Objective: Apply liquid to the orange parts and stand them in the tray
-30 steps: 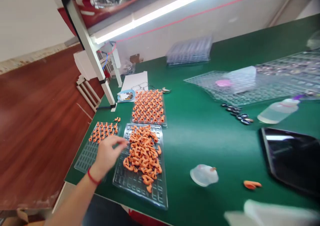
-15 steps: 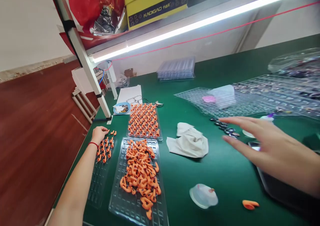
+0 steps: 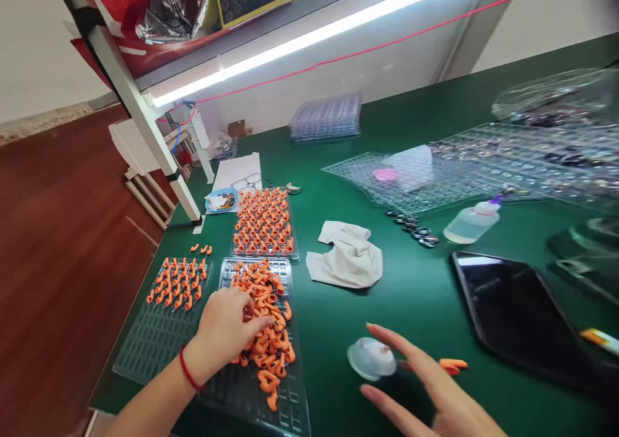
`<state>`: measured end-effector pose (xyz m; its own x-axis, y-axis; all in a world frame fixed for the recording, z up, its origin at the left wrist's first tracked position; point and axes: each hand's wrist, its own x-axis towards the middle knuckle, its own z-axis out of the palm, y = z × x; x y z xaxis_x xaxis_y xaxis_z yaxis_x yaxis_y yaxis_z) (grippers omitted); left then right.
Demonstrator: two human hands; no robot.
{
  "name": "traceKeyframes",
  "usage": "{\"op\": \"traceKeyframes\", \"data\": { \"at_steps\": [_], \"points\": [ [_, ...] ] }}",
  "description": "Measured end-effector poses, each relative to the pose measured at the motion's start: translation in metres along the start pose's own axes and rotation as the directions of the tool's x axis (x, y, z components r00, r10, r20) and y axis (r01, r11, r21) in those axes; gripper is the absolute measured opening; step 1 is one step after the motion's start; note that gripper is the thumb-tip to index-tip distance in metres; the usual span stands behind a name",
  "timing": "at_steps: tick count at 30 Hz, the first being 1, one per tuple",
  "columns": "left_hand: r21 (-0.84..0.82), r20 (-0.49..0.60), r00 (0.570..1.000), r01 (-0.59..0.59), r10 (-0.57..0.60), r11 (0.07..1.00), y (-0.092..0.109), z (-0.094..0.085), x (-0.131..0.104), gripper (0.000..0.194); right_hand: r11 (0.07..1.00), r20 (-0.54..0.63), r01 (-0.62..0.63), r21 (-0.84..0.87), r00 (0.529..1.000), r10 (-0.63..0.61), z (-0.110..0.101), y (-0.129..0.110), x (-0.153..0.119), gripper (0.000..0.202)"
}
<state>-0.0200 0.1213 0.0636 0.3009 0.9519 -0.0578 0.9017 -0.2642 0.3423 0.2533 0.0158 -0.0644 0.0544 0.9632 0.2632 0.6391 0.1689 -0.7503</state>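
My left hand (image 3: 229, 324) reaches over a loose heap of small orange hook-shaped pieces (image 3: 271, 353); its thumb is apart from its curled fingers, some fingertips are hidden. The heap lies on a clear plastic tray (image 3: 293, 395). Left of it, another clear tray (image 3: 138, 343) carries rows of upright orange pieces (image 3: 176, 282), with several loose orange pieces (image 3: 203, 250) behind. My right hand (image 3: 420, 385) is open, thumb and forefinger spread beside a small translucent dome-shaped container (image 3: 370, 359) with a brownish tip. Past the forefinger lies a single orange piece (image 3: 453, 365).
Further back stands a full tray of orange pieces (image 3: 264, 224). A crumpled white cloth (image 3: 345, 256) lies mid-table. To the right are a squeeze bottle (image 3: 471, 223), dark oval pieces (image 3: 411, 224) and a black flat tablet-like thing (image 3: 517, 314). A shelf post (image 3: 159, 147) rises at left.
My left hand has left the row of orange pieces and moved right to the heap. My right hand has dropped down and left to the translucent container. The view has shifted.
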Motion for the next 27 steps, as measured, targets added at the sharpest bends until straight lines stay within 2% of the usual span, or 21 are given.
{"op": "traceKeyframes", "data": {
  "at_steps": [3, 6, 12, 18, 20, 22, 25, 27],
  "points": [
    [0.044, 0.009, 1.000, 0.028, -0.028, 0.999, 0.001, 0.005, 0.003, 0.032, 0.988, 0.089, -0.101, 0.119, 0.992, 0.090, 0.003, -0.011, 0.004, 0.053],
    [0.054, 0.024, 0.999, 0.042, -0.043, 0.998, -0.001, 0.006, 0.006, 0.027, 0.969, 0.128, -0.178, 0.168, 0.979, 0.158, 0.006, -0.016, 0.007, 0.053],
    [0.030, 0.024, 0.999, 0.048, -0.049, 0.998, -0.006, 0.003, 0.011, 0.020, 0.965, 0.125, -0.194, 0.175, 0.977, 0.174, 0.007, -0.023, 0.014, 0.055],
    [-0.040, -0.060, 0.998, 0.017, -0.019, 0.999, -0.017, -0.002, 0.008, 0.022, 0.961, 0.114, -0.190, 0.199, 0.979, 0.169, 0.006, -0.025, 0.018, 0.056],
    [-0.072, -0.103, 0.995, 0.004, -0.012, 0.997, -0.022, -0.003, 0.003, 0.028, 0.961, 0.103, -0.186, 0.205, 0.981, 0.167, 0.006, -0.025, 0.019, 0.055],
    [-0.126, -0.196, 0.981, -0.033, 0.008, 0.992, -0.029, -0.001, -0.004, 0.033, 0.961, 0.090, -0.178, 0.212, 0.983, 0.163, 0.005, -0.025, 0.021, 0.054],
    [-0.170, -0.393, 0.917, -0.139, 0.062, 0.976, -0.041, 0.008, -0.015, 0.035, 0.960, 0.074, -0.170, 0.221, 0.985, 0.157, 0.005, -0.026, 0.023, 0.051],
    [-0.123, -0.483, 0.868, -0.201, 0.118, 0.972, -0.049, 0.016, -0.020, 0.037, 0.960, 0.066, -0.172, 0.220, 0.985, 0.162, 0.006, -0.025, 0.023, 0.050]
  ]
}}
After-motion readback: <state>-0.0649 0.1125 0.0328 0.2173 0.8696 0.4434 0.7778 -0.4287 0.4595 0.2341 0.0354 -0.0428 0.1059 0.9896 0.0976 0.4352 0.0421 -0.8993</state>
